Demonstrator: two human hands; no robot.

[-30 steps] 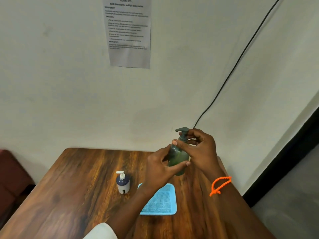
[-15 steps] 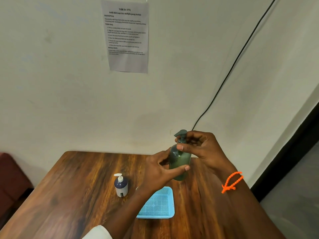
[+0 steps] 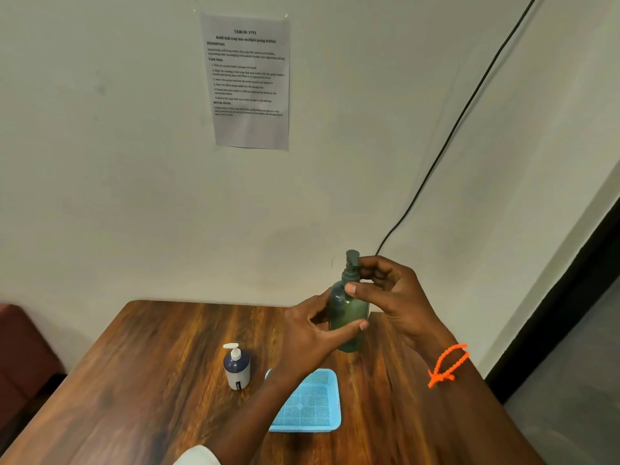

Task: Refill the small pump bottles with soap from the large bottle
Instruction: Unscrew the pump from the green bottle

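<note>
A dark green pump bottle (image 3: 349, 313) is held upright above the wooden table (image 3: 141, 380). My left hand (image 3: 312, 333) grips its body from the left, thumb across the front. My right hand (image 3: 389, 293) pinches the pump collar near the neck, with the thumb on the bottle's shoulder. The green pump head (image 3: 352, 256) points toward me. A small bottle (image 3: 237, 367) with a dark blue top half, white base and white pump stands on the table to the left.
A light blue mesh tray (image 3: 312, 407) lies on the table under my left forearm. A printed sheet (image 3: 248, 82) is taped to the wall. A black cable (image 3: 453, 129) runs down the wall behind the bottle. The table's right edge borders a dark floor strip.
The green pump head has turned from pointing left to facing me. My right hand's fingers have shifted round the collar. The view has tilted slightly up.
</note>
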